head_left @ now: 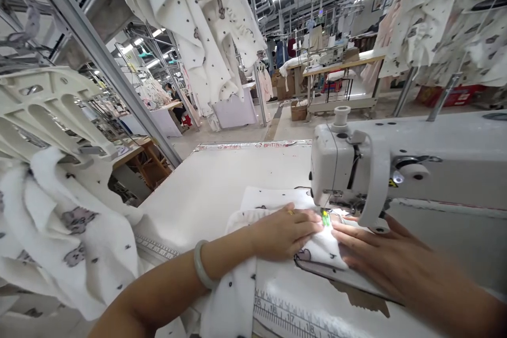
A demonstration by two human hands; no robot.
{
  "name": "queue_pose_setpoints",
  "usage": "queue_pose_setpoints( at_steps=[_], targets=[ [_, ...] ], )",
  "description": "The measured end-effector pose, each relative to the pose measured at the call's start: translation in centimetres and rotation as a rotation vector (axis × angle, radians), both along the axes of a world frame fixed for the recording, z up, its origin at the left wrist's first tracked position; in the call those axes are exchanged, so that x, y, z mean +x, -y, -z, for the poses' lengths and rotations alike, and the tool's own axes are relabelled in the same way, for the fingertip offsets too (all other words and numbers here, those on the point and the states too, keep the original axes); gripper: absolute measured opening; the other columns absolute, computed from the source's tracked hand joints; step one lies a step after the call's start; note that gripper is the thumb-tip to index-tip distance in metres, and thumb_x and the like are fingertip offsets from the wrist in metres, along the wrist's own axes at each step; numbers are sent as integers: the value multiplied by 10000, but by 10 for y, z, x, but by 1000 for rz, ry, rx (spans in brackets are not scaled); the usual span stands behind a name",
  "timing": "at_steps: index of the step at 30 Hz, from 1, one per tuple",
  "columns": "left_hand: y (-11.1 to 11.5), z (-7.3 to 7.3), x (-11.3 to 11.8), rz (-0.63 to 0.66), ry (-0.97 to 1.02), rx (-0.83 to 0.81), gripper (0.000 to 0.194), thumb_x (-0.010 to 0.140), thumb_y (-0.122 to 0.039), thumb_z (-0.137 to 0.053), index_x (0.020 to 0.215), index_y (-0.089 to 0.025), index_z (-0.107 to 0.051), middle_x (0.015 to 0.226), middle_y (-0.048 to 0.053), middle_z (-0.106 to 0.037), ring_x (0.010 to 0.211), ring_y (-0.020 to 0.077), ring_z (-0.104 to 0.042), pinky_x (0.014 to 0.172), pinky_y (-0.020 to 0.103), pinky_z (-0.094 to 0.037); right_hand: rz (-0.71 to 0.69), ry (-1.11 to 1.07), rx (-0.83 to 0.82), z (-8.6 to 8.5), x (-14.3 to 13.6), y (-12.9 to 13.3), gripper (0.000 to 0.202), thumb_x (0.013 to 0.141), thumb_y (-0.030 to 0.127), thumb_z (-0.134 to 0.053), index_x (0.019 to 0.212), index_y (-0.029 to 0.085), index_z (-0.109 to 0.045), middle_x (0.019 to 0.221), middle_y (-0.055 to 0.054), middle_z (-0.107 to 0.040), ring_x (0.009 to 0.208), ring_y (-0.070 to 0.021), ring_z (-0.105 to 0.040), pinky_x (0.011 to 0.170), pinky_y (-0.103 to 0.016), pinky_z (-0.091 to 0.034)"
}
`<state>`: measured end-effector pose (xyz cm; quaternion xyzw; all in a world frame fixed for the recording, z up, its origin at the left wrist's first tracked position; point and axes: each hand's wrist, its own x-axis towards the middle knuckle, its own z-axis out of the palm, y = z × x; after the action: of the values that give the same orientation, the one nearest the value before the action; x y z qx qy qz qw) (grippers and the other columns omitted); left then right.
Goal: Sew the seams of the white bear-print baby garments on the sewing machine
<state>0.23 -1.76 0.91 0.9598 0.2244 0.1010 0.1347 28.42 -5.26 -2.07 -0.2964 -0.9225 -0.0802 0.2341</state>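
Observation:
White printed fabric (327, 253) with small dark motifs lies under the needle of a white sewing machine (447, 142). My left hand (283, 232) rests flat on this fabric, fingers stretched toward the lit green-and-yellow presser foot (325, 217). From the other side, my right hand (376, 253) lies on the cloth with long, straight fingers, its tips close to the foot. Part of the right hand passes behind the machine's white curved guard (376, 179). More of the cloth trails under my left forearm toward the table's front edge.
The white table (222, 169) carries a printed ruler strip (285, 317) near its front. At left, a pale plastic hanger rack (51, 111) holds printed cloth (79, 232). Garments (198, 26) hang overhead, beside a slanted metal post (114, 63). Other workstations stand farther back.

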Motion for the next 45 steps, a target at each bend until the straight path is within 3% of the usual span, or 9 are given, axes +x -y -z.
queue_pose_setpoints(
  at_steps=[4,10,16,22,27,32,36,41,45],
  targets=[
    [0,0,0,0,-4,-1,374,1105,-230,-349,1411,-154,-550,1510,157,-598,1477,248,-503,1254,491,-340,2,-32,-2,1,0,0,360,1045,441,-578,1397,413,-644,1249,93,-763,1021,-213,-776,1200,-406,-397],
    [-5,0,1,16,6,-9,390,1096,-225,-343,1419,-148,-548,1499,165,-606,1468,250,-510,1249,513,-365,2,-67,183,-1,1,0,406,1068,404,-540,1463,327,-589,1229,37,-779,1063,-215,-749,1232,-396,-307],
    [-12,-8,1,44,-36,8,384,1101,-244,-361,1413,-176,-574,1507,136,-611,1486,242,-494,1237,455,-384,35,-77,202,4,5,-2,499,1095,471,-501,1576,348,-451,1257,58,-768,1111,-204,-729,1313,-358,-97],
    [14,-12,8,-23,-139,92,381,1015,-136,-471,1376,-124,-593,1460,146,-641,1409,299,-558,1230,529,-395,52,17,46,9,13,-2,521,1064,512,-553,1556,350,-494,1361,22,-722,1206,-242,-702,1194,-480,-405],
    [16,4,12,-24,-65,150,412,971,-73,-442,1349,-102,-605,1416,149,-660,1326,265,-619,1190,430,-461,99,12,-79,8,14,-3,469,1050,533,-561,1468,324,-599,1297,-24,-754,1220,-283,-695,1205,-562,-386],
    [-10,8,9,28,-27,143,403,1006,-65,-409,1343,-121,-621,1412,154,-665,1378,242,-589,1212,414,-454,89,-49,-72,-3,11,-4,350,1035,503,-563,1263,289,-721,971,-37,-804,909,-278,-759,1098,-558,-464],
    [-13,6,6,38,22,156,378,1020,-83,-421,1331,-107,-636,1403,163,-671,1389,245,-578,1227,427,-437,22,-79,-122,-15,5,2,310,1074,441,-490,1209,293,-727,1054,-30,-806,862,-246,-747,981,-473,-522],
    [-9,5,3,164,37,156,387,1045,-70,-397,1314,-135,-669,1348,126,-716,1361,206,-600,1207,394,-455,-35,-23,-263,-25,-4,11,341,1107,441,-425,1258,356,-718,1044,-6,-780,884,-199,-752,1038,-453,-499],
    [-15,7,1,215,36,90,383,1051,-72,-414,1272,-163,-715,1335,110,-733,1320,199,-632,1161,360,-504,1,8,-221,-22,-7,13,345,1083,446,-477,1329,362,-703,1148,-53,-767,991,-238,-754,1073,-486,-490]
  ],
)
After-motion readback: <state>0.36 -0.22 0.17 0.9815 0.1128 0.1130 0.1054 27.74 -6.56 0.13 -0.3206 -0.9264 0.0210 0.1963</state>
